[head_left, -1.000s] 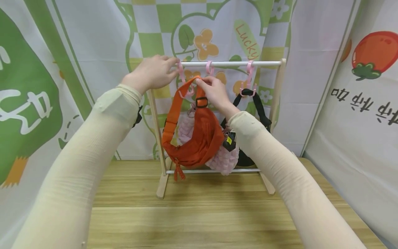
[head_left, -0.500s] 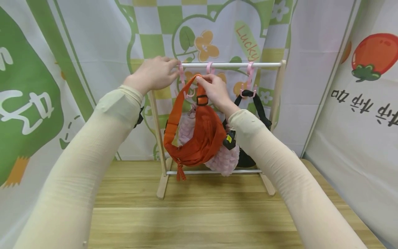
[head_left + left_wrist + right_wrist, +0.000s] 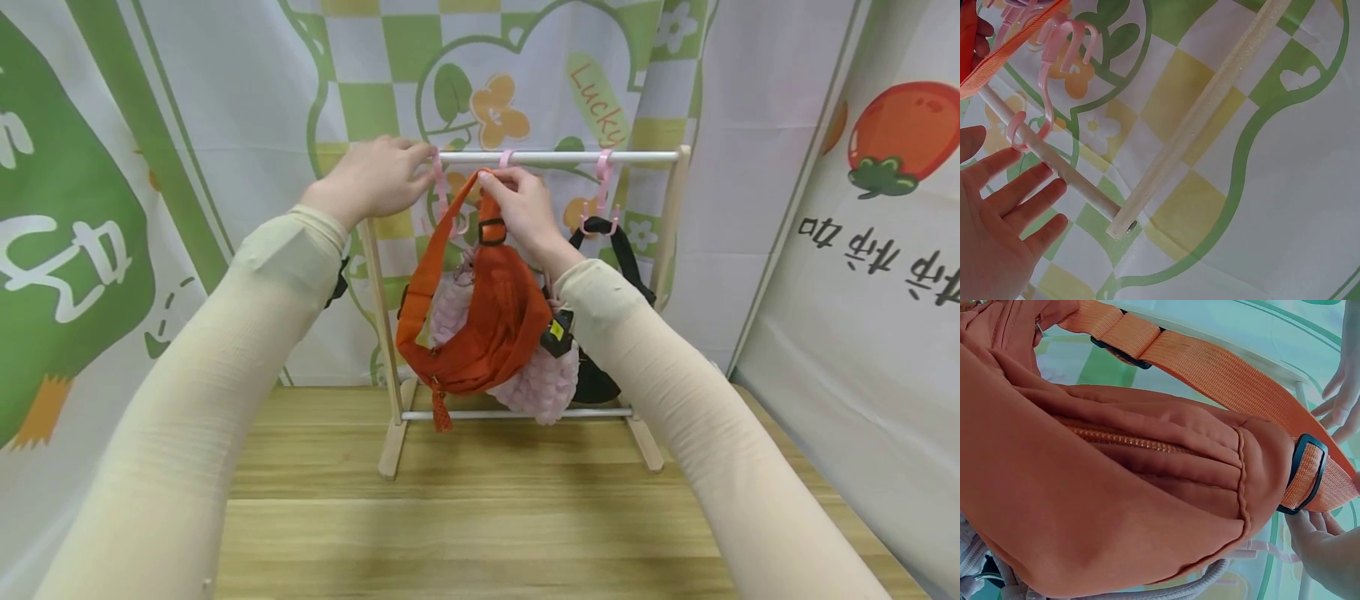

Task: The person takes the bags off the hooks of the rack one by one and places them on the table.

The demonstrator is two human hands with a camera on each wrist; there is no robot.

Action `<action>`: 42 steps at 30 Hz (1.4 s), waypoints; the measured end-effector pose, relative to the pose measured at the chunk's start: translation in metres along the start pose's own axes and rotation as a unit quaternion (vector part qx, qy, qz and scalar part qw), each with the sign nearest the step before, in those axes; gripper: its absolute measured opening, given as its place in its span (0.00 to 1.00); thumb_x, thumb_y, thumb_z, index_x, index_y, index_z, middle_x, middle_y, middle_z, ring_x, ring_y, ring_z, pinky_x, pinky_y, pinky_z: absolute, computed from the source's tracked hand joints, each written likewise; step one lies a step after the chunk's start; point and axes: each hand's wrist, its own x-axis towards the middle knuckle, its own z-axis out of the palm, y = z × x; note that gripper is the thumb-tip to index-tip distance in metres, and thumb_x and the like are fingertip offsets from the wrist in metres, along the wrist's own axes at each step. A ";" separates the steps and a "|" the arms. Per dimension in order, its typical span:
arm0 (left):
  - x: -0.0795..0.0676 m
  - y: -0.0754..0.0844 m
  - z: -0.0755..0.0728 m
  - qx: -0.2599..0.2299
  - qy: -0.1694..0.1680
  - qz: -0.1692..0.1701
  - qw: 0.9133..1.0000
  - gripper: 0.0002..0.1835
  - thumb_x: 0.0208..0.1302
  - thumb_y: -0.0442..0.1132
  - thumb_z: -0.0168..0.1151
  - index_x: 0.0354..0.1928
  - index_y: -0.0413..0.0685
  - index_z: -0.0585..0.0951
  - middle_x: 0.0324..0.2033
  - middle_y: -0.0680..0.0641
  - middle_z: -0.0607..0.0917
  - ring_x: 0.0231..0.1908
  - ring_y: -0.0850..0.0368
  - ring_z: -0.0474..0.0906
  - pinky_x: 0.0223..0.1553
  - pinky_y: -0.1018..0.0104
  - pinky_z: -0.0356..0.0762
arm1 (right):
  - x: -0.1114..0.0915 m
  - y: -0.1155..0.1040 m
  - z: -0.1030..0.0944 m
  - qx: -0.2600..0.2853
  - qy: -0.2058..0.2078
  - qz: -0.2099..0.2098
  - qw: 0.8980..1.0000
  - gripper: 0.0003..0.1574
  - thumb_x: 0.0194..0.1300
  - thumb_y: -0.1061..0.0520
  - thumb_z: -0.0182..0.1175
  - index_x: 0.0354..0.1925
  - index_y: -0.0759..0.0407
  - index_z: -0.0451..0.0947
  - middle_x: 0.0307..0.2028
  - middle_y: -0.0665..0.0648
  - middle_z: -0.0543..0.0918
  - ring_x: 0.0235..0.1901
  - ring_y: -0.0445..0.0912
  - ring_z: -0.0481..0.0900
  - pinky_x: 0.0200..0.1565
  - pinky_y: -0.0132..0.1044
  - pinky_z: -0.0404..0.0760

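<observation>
My right hand [image 3: 528, 212] pinches the top of the strap on an orange waist bag [image 3: 498, 333], which hangs below the rail. A black buckle [image 3: 1305, 474] sits on the strap beside the fingers in the right wrist view. My left hand [image 3: 372, 179] is at the left end of the white rail [image 3: 555, 157], beside a pink hook [image 3: 440, 179]. In the left wrist view its fingers are spread and fairly straight, the tips at the rail and hook. The strap passes in front of this hook's prongs; the left wrist view shows it apart from them.
Behind the orange bag hangs a fluffy pink bag [image 3: 551, 387]. A black bag [image 3: 596, 383] hangs from the right pink hook [image 3: 603, 187]. The wooden rack post [image 3: 671, 221] and its foot [image 3: 645, 442] stand on the wooden table [image 3: 465, 533]. Printed curtains surround it.
My right hand has lifted the orange bag slightly upward and to the right, with its strap rising toward the rail. The left hand stays at the rail's left end.
</observation>
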 end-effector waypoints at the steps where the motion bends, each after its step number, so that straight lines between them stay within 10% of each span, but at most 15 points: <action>1: 0.000 0.000 0.000 0.000 0.000 0.000 1.000 0.32 0.75 0.56 0.28 0.72 0.45 0.55 0.69 0.35 0.60 0.68 0.34 0.56 0.67 0.39 0.53 | 0.000 0.000 -0.001 -0.004 0.002 -0.002 1.000 0.25 0.68 0.45 0.55 0.56 0.58 0.76 0.49 0.57 0.83 0.47 0.42 0.79 0.48 0.31 0.76; 42: -0.006 -0.001 0.006 -0.005 0.017 0.003 1.000 0.32 0.75 0.56 0.32 0.73 0.48 0.54 0.71 0.37 0.58 0.69 0.34 0.53 0.68 0.39 0.49 | -0.015 -0.006 -0.018 0.058 -0.038 -0.001 0.998 0.24 0.68 0.46 0.55 0.56 0.59 0.74 0.51 0.63 0.81 0.48 0.53 0.81 0.45 0.37 0.81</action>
